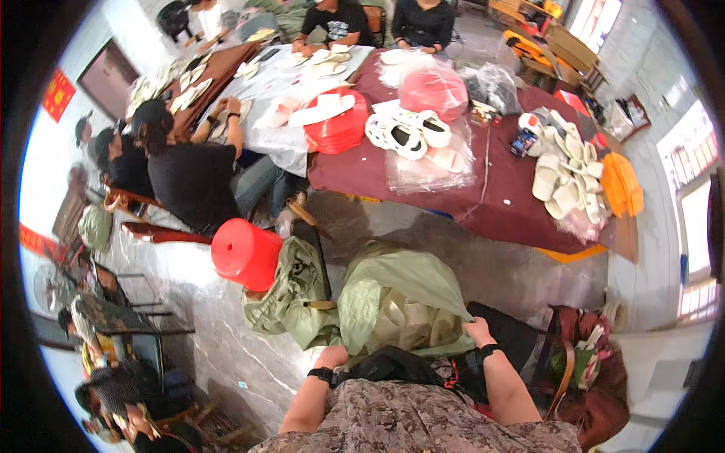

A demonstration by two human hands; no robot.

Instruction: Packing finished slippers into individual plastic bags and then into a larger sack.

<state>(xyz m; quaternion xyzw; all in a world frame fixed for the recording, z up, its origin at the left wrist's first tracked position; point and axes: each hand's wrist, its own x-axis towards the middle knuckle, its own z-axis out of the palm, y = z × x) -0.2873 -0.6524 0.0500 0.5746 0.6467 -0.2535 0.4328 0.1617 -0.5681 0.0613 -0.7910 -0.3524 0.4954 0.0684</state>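
The long table (423,189), draped in dark red cloth, filled the room toward twelve o'clock, loaded with white sandals (563,177) and stacks of red plastic pieces (340,124); other people sat working along its far and nine-o'clock sides. Nearer, on the floor, the big green sack (400,302) slumped open, pale sandals (408,325) showing inside its mouth, so by my judgement plenty was left in it, and the sorting looked only partly done. A red bucket (245,253) stood at ten o'clock from the sack. The person's left hand (331,356) was closed on the sack's near edge at seven o'clock. The right hand (477,331) pinched the sack's rim at four o'clock, fingers curled shut on the cloth.
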